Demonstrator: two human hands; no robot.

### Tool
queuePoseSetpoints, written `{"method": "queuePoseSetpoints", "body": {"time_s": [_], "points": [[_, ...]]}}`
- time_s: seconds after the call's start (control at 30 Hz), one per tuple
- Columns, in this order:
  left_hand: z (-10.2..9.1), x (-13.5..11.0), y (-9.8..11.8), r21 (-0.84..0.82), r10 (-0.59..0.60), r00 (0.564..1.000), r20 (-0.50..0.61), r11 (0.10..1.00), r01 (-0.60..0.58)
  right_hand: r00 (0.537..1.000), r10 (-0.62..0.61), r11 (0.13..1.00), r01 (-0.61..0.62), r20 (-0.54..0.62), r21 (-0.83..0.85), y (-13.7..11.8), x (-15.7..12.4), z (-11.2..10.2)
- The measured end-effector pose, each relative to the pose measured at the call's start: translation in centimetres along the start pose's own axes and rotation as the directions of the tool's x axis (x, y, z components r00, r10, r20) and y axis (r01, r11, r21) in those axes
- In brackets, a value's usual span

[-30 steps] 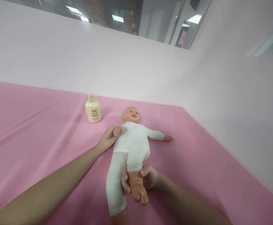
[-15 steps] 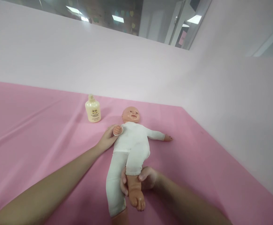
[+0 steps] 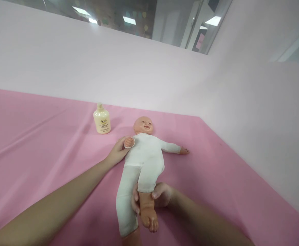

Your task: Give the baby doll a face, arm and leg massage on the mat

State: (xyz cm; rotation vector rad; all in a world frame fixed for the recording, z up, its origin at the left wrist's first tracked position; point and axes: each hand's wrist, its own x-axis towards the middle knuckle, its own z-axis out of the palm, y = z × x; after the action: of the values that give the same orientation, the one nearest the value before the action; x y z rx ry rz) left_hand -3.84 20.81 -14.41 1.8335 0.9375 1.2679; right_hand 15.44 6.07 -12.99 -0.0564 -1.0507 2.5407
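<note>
A baby doll [image 3: 145,155] in a white suit lies on its back on the pink cloth [image 3: 36,153], head away from me. My left hand [image 3: 117,152] holds the doll's arm at its side, fingers curled around the small fist. My right hand [image 3: 158,196] is wrapped around the doll's bare lower leg [image 3: 145,208], just below the pushed-up white trouser leg. The doll's other leg stays covered and lies straight toward me. Its far arm stretches out to the right.
A cream lotion bottle [image 3: 102,119] stands upright on the cloth, left of the doll's head. A pale pink wall [image 3: 139,75] rises behind and along the right side. Windows show above the wall.
The doll's bare leg and my right hand have shifted slightly left and down. My left hand has stayed in place on the doll's arm.
</note>
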Motion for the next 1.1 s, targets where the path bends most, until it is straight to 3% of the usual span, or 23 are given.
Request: {"method": "queuePoseSetpoints", "body": {"time_s": [0.4, 1.1], "points": [[0.3, 0.0, 1.0, -0.105, -0.032, 0.999, -0.014, 0.994, 0.03, 0.997, 0.046, 0.996, -0.051, -0.059, -0.074, 0.3, 0.0, -0.2], [0.3, 0.1, 0.7, 0.031, 0.002, 1.0, 0.027, 1.0, -0.003, 0.999, 0.026, 0.999, -0.027, -0.03, -0.046, 0.2, -0.1, 0.1]]}}
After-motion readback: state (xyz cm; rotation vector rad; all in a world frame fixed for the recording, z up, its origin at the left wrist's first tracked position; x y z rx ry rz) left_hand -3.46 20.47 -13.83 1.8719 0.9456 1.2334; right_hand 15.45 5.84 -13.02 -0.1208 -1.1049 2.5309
